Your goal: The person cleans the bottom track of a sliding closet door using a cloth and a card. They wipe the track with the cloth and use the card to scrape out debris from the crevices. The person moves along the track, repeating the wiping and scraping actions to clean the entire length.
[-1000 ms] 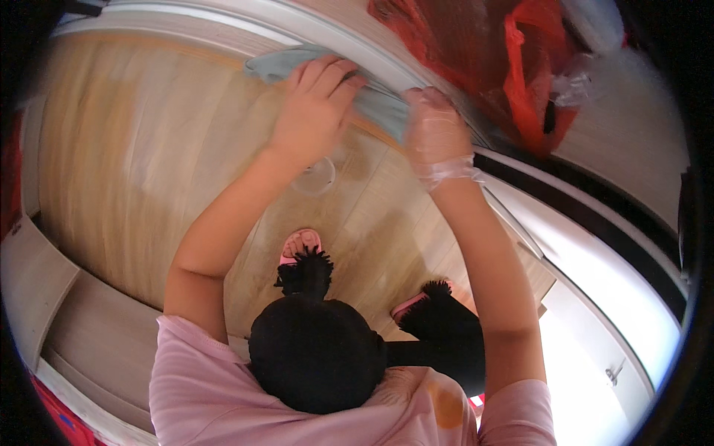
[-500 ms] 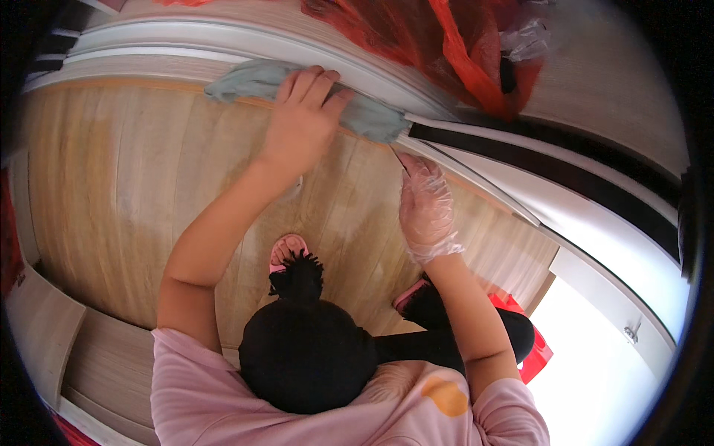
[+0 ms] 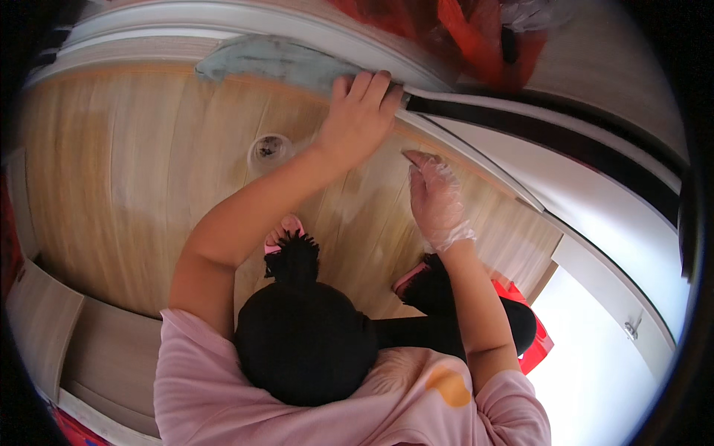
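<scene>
A grey-green cloth [image 3: 275, 61] lies lengthwise along the white sliding-door track [image 3: 186, 16]. My bare left hand [image 3: 361, 123] is at its right end, fingers curled over the cloth beside the dark edge of the sliding door [image 3: 506, 130]. Closer to me and to the right, my right hand [image 3: 435, 199], in a clear plastic glove, hovers over the wood floor. Its fingers are pinched around something thin and dark whose kind I cannot make out. A small clear cup [image 3: 270, 152] with dark bits inside stands on the floor, left of my left forearm.
Red plastic bags [image 3: 491, 44] lie beyond the track at the top right. At my feet are pink slippers [image 3: 281, 232]. A white door [image 3: 602, 312] with a metal handle [image 3: 632, 327] is on the right, a red thing [image 3: 537, 349] beside my leg, and wooden boards [image 3: 48, 312] at left.
My left hand has slid right along the cloth to its end, leaving the cloth in place. My right hand has drawn back from the track. The clear cup now shows fully.
</scene>
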`<state>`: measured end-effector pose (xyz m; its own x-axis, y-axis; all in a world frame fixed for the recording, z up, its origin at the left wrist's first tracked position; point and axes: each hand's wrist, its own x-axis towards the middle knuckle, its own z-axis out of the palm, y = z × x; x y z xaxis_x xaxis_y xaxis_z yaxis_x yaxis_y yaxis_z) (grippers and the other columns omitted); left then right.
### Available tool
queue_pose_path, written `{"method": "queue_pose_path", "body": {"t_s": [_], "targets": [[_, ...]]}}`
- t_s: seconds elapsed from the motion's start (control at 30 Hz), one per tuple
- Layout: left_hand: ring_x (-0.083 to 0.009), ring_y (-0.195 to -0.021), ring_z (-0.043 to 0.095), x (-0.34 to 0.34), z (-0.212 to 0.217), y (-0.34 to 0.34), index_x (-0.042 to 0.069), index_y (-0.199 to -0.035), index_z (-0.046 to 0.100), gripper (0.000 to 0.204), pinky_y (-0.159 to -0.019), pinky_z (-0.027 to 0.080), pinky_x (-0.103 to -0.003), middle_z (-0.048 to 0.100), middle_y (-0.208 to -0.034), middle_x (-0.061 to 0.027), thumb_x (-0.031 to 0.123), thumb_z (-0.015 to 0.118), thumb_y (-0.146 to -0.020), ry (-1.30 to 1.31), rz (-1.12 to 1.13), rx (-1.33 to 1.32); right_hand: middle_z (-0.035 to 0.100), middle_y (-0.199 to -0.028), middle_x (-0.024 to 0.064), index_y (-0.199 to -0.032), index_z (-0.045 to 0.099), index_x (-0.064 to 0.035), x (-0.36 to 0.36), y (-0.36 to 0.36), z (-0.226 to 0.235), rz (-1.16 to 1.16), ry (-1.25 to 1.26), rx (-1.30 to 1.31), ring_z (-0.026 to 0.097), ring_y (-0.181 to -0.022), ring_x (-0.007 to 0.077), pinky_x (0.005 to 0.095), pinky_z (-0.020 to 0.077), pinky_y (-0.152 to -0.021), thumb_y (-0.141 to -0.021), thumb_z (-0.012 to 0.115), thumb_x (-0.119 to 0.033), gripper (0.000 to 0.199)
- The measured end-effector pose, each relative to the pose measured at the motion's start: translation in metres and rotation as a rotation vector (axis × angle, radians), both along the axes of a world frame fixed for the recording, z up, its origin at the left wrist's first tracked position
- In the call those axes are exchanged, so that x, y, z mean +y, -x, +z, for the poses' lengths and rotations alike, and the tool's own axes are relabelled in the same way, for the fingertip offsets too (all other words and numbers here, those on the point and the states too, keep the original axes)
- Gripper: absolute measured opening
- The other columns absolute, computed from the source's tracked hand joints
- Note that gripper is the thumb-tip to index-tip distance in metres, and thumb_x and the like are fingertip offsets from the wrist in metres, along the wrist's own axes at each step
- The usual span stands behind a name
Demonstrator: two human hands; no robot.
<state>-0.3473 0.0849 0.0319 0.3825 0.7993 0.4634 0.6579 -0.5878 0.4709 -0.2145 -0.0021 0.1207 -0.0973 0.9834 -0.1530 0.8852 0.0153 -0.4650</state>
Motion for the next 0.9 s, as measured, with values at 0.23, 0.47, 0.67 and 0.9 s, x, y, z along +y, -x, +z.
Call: {"method": "queue_pose_path", "body": {"t_s": [0.23,0.47,0.67,0.9], "targets": [[-0.0235,-0.091,0.047,0.001,-0.003,0.004,0.008,-0.097,0.058,0.032,-0.074,0.036,-0.037,0.051,-0.1,-0.0052,0.023,0.067,-0.07,-0.008,-0.035,-0.136,0.059,-0.093,0.0175,-0.101,0.058,-0.0011,0.02,0.009,0.016,0.052,-0.181,-0.041,0.056,-0.084,0.0351,0.039,0.0452,-0.074,-0.08,0.05,0.0,0.022],[-0.0212,-0.093,0.048,-0.008,-0.016,0.008,0.009,-0.085,0.062,0.027,-0.077,0.036,-0.035,0.053,-0.097,-0.004,0.022,0.07,-0.063,-0.056,0.013,-0.157,0.06,-0.089,0.0188,-0.092,0.061,0.0004,0.097,0.043,0.059,0.394,-0.052,-0.436,0.058,-0.082,0.0345,0.0385,0.046,-0.074,-0.082,0.051,-0.008,0.016],[-0.0207,-0.092,0.048,-0.005,-0.013,0.008,0.009,-0.08,0.064,0.015,-0.081,0.036,-0.036,0.053,-0.089,-0.0033,0.019,0.063,-0.069,-0.066,-0.002,-0.17,0.058,-0.085,0.0218,-0.083,0.06,0.0026,0.148,0.024,0.055,0.675,0.069,-0.781,0.055,-0.081,0.0368,0.0394,0.0446,-0.073,-0.079,0.052,-0.011,0.017],[-0.0203,-0.088,0.048,-0.003,-0.018,0.008,0.009,-0.076,0.062,0.012,-0.079,0.037,-0.037,0.054,-0.086,-0.0024,0.019,0.061,-0.071,-0.063,0.005,-0.236,0.058,-0.081,0.0217,-0.082,0.06,0.0016,0.148,0.046,0.055,0.519,0.213,-0.587,0.056,-0.078,0.0372,0.0399,0.0445,-0.073,-0.078,0.053,-0.01,0.014]]}}
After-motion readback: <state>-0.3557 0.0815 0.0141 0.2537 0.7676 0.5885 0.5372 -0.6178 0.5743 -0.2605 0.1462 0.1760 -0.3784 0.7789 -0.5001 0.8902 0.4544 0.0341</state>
